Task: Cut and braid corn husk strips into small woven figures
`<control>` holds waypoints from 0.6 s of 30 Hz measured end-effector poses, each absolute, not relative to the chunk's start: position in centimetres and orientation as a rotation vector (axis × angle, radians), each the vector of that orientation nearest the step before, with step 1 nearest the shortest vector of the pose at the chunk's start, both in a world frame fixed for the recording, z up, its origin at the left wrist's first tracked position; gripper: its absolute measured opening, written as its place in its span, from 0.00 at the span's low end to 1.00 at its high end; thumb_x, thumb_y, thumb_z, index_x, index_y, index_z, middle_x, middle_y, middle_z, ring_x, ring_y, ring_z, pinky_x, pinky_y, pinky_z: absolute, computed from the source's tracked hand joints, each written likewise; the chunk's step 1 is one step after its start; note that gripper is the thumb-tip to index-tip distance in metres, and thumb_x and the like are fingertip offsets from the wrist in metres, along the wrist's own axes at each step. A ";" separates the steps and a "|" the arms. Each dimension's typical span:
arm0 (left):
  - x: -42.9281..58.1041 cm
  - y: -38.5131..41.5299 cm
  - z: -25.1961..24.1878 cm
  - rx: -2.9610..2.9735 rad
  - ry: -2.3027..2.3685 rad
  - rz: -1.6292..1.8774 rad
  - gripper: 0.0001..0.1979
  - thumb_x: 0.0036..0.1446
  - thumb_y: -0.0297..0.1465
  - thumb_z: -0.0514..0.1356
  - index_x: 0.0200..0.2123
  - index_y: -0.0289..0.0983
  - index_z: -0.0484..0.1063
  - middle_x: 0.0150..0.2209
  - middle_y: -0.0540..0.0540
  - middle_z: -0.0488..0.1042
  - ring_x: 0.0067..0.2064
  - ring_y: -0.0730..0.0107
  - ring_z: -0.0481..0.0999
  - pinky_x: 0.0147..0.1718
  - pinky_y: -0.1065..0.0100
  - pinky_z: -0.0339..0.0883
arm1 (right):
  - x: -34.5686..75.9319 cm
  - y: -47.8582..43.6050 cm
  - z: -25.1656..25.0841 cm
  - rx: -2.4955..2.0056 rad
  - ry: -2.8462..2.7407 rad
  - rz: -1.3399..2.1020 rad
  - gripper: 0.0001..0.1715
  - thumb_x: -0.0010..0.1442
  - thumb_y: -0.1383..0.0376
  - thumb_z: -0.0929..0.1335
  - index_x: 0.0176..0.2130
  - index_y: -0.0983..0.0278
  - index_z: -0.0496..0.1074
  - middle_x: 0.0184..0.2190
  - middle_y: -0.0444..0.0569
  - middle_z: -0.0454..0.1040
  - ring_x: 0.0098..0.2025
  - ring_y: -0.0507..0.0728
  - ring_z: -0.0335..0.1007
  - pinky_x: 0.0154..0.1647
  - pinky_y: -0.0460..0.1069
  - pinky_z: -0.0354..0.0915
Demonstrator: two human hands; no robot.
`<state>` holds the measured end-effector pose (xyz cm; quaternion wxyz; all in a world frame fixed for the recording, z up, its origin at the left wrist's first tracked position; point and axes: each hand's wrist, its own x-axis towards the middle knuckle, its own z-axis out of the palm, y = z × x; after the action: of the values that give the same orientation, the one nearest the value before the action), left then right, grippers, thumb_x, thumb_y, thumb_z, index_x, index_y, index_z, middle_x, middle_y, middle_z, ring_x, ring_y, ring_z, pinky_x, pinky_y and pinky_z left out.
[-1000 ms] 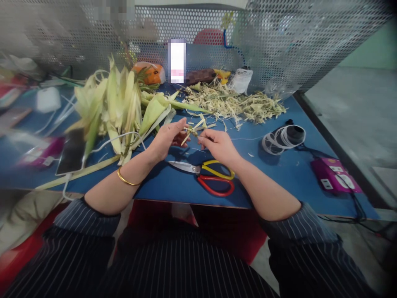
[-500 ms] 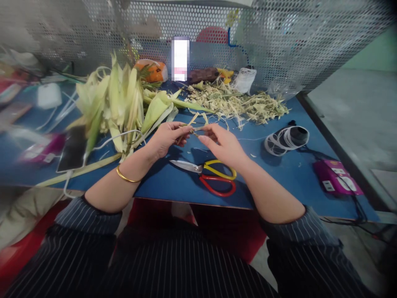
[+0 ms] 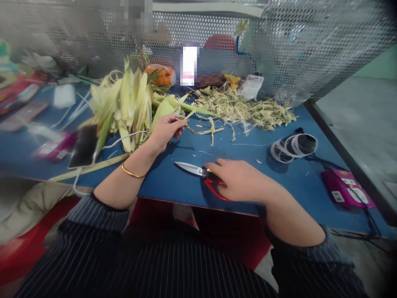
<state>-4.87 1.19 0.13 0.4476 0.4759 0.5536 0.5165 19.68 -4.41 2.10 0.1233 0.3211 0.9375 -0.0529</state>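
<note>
My left hand is raised over the blue table, its fingers pinched on a thin strip of corn husk. My right hand lies low near the front edge, fingers curled over the red and yellow handles of the scissors. The scissors' closed steel blades point left on the table. A gold bangle sits on my left wrist.
A heap of pale green corn husks lies at the left, with shredded husk scraps at the back. A phone on a white cable, a spool of white cord and a purple power strip lie around. Perforated metal screens close the back.
My right hand has let go of the husk piece and dropped down onto the scissors. My left hand has lifted slightly, keeping the husk strip.
</note>
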 end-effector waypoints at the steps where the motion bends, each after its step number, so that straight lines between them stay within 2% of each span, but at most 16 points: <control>1: -4.9 1.2 0.3 1.209 1.393 1.302 0.05 0.54 0.32 0.66 0.32 0.36 0.77 0.24 0.49 0.69 0.22 0.80 0.63 0.20 0.73 0.59 | 19.8 -4.5 2.1 0.919 2.748 -0.170 0.24 0.55 0.66 0.64 0.53 0.64 0.68 0.36 0.53 0.72 0.32 0.58 0.70 0.25 0.50 0.47; 6: -5.3 1.3 0.6 1.254 1.404 1.328 0.08 0.57 0.34 0.65 0.30 0.35 0.77 0.23 0.49 0.69 0.22 0.80 0.64 0.21 0.73 0.58 | 19.1 -4.8 1.2 0.980 2.760 0.018 0.25 0.53 0.72 0.62 0.51 0.67 0.70 0.35 0.55 0.71 0.28 0.57 0.69 0.25 0.50 0.47; 10: -6.1 1.7 0.4 1.220 1.377 1.367 0.08 0.56 0.35 0.65 0.31 0.37 0.78 0.23 0.50 0.68 0.22 0.79 0.64 0.20 0.74 0.57 | 18.8 -4.3 1.0 1.066 2.775 0.053 0.31 0.56 0.70 0.62 0.59 0.66 0.66 0.40 0.57 0.74 0.24 0.54 0.68 0.23 0.49 0.49; 13: -6.7 2.1 0.4 1.188 1.418 1.420 0.07 0.54 0.34 0.65 0.28 0.36 0.77 0.21 0.51 0.68 0.21 0.80 0.63 0.20 0.75 0.56 | 19.4 -3.5 1.6 1.135 2.902 -0.143 0.36 0.57 0.68 0.63 0.64 0.60 0.62 0.44 0.55 0.77 0.32 0.58 0.74 0.29 0.49 0.60; 15: -7.0 2.3 0.5 1.178 1.441 1.456 0.07 0.52 0.32 0.65 0.25 0.36 0.76 0.20 0.52 0.67 0.20 0.81 0.62 0.19 0.74 0.55 | 19.9 -3.0 2.0 1.259 3.014 -0.393 0.33 0.58 0.67 0.64 0.62 0.58 0.65 0.46 0.51 0.78 0.38 0.58 0.76 0.35 0.49 0.65; 18: -7.0 2.4 0.6 1.181 1.425 1.477 0.07 0.51 0.30 0.65 0.23 0.36 0.74 0.19 0.53 0.65 0.20 0.81 0.61 0.19 0.74 0.53 | 20.3 -1.9 2.0 1.582 3.032 -0.758 0.27 0.59 0.60 0.67 0.58 0.60 0.67 0.41 0.49 0.80 0.35 0.56 0.76 0.36 0.49 0.67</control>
<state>-7.03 2.35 0.64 0.3774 0.4618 0.5574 0.5777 20.33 -1.94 1.97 -0.1797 0.4444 0.8515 -0.2128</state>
